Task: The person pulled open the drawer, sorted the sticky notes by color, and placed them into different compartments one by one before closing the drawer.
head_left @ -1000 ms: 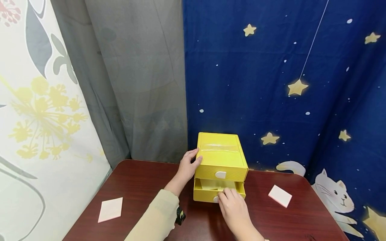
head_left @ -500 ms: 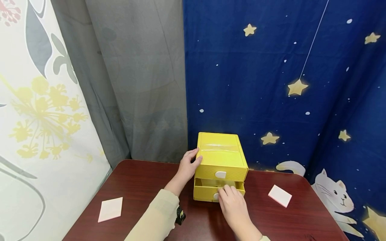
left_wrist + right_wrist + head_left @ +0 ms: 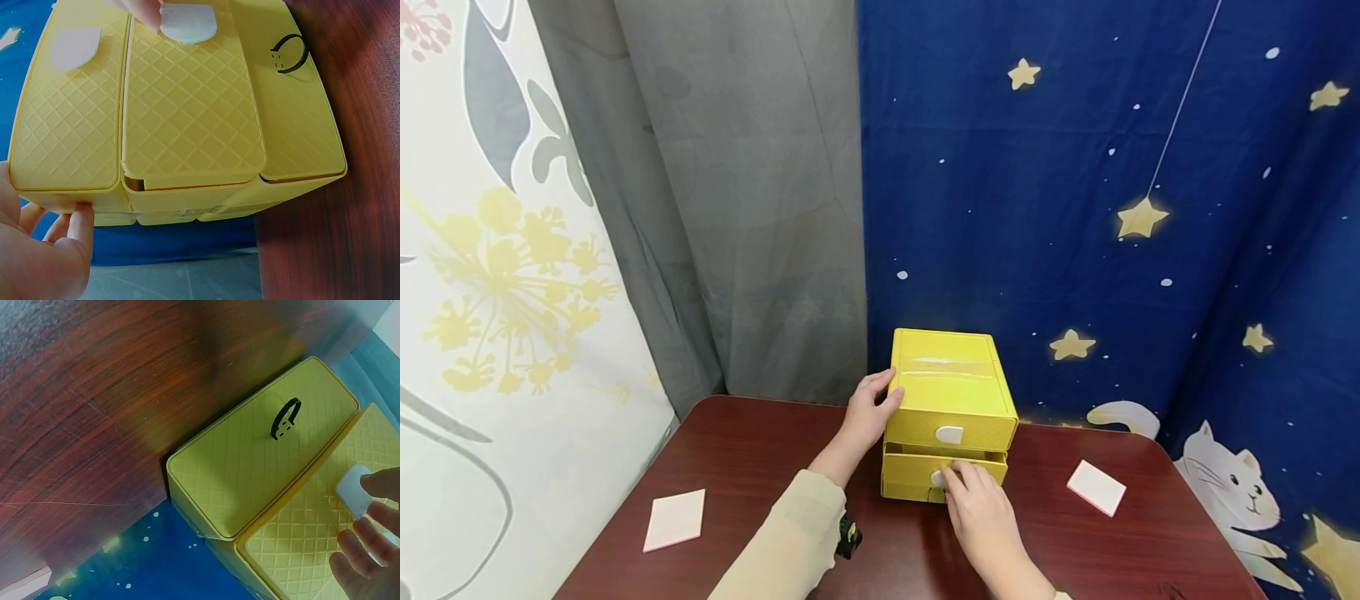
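Note:
A yellow drawer box stands near the table's back edge. White tabs mark its top drawer and middle drawer; a black loop is on the bottom drawer. The middle drawer juts out a little past the others, a narrow gap above its front. My right hand pinches the white tab of that middle drawer. At the box's left side, my left hand rests with fingers extended against the wall near the top drawer, as the left wrist view also shows.
A white square pad lies on the dark red table at left. Another white pad lies to the right of the box. Behind the table hang grey and blue star-patterned curtains.
The middle drawer has slid inward, with my right hand at its tab; the inside seen earlier is now mostly hidden. My left hand stays on the box's side.

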`<state>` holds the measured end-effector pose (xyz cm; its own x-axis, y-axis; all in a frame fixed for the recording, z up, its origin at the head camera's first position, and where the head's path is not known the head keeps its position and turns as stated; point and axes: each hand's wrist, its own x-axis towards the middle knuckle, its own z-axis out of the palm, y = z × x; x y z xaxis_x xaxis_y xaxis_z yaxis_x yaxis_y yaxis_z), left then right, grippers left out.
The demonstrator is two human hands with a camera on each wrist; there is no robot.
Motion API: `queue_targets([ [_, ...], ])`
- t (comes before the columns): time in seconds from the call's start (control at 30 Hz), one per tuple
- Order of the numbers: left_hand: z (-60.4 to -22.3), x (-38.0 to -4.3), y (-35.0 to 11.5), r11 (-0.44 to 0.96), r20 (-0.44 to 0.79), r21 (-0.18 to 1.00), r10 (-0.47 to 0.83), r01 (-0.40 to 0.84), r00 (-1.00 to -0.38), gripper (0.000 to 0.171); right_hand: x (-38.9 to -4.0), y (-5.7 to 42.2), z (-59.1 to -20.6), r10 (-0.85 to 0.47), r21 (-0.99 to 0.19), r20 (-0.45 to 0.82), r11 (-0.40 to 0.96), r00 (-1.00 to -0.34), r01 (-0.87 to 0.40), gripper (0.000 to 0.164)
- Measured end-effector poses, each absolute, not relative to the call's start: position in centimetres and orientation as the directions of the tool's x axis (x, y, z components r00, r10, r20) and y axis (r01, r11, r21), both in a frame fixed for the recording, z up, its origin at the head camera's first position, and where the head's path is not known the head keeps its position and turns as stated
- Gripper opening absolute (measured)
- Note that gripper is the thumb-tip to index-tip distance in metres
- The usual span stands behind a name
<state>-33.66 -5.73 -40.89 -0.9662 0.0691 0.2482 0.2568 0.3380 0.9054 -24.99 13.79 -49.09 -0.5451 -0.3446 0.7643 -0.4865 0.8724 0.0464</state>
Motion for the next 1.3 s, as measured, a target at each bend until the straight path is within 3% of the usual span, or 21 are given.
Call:
queue_targets([
  [0.3,-40.89,-33.65,-5.70,0.337,0.247,0.907,0.062,0.253,-0.967,0.051,-25.17,13.86,-49.52,-0.365,0.061,0.742,0.872,-0.562,-0.487,0.050],
  [0.53,-40.98,-33.68,-5.66,0.348,0.256,0.900,0.064,0.262,-0.965,0.051,-25.38,13.85,-49.78,-0.369,0.056,0.700,0.882,-0.611,-0.469,0.063],
  [1.3,-40.77,-33.48,-5.62,0.334,0.251,0.907,0.061,0.256,-0.966,0.051,-25.87,13.67,-49.44,-0.356,0.057,0.697,0.893,-0.623,-0.446,0.050],
])
